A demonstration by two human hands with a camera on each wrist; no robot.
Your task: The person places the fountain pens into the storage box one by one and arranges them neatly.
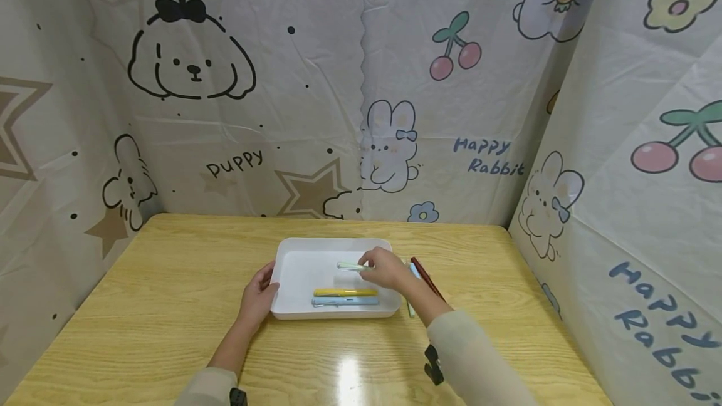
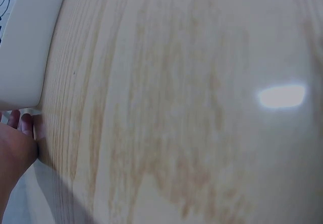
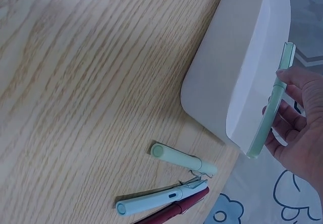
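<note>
My right hand [image 1: 383, 268] pinches a light green pen [image 3: 274, 103] between thumb and fingers, holding it over the white tray [image 1: 307, 255]. My left hand [image 1: 258, 296] holds the tray at its left side; in the left wrist view its fingertips [image 2: 26, 123] show by the tray's corner. Inside the tray a yellow pen [image 1: 345, 292] and a light blue pen [image 1: 345, 301] lie side by side near the front wall. On the table to the right of the tray lie another light green pen [image 3: 181, 158], another light blue pen [image 3: 156, 199] and a dark red pen [image 3: 179, 208].
The wooden table [image 1: 186, 281] carries the tray near its middle. Patterned cloth [image 1: 316, 80] hangs behind the table and along both sides. My right forearm partly covers the pens beside the tray in the head view.
</note>
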